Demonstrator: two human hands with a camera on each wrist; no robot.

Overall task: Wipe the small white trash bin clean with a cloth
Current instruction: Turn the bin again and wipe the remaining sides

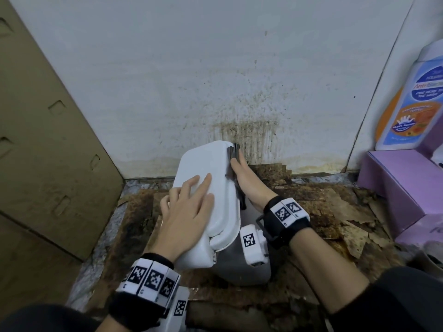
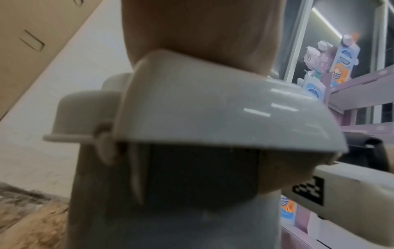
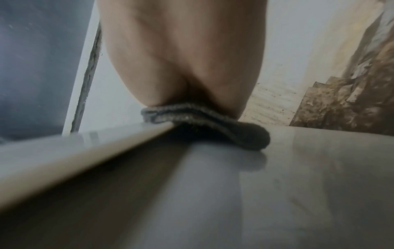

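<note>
The small white trash bin [image 1: 239, 264] stands on the floor by the wall with its lid [image 1: 203, 161] closed. My left hand [image 1: 189, 202] lies flat on the lid, fingers straight and spread. My right hand [image 1: 249, 183] runs along the bin's right side, just under the lid's rim, and presses a dark grey cloth [image 1: 233, 152] against it with straight fingers. In the right wrist view the folded cloth [image 3: 202, 121] sits squeezed between my palm [image 3: 181, 59] and the bin wall [image 3: 277, 185]. The left wrist view shows the lid [image 2: 213, 109] from below my palm [image 2: 202, 30].
A tall cardboard box [image 1: 48, 152] leans at the left. The white wall [image 1: 239, 116] behind the bin is streaked with brown stains. Peeling, stained flooring [image 1: 335, 212] surrounds the bin. At the right stand a purple box [image 1: 395, 188] and a blue-and-orange bottle [image 1: 412, 104].
</note>
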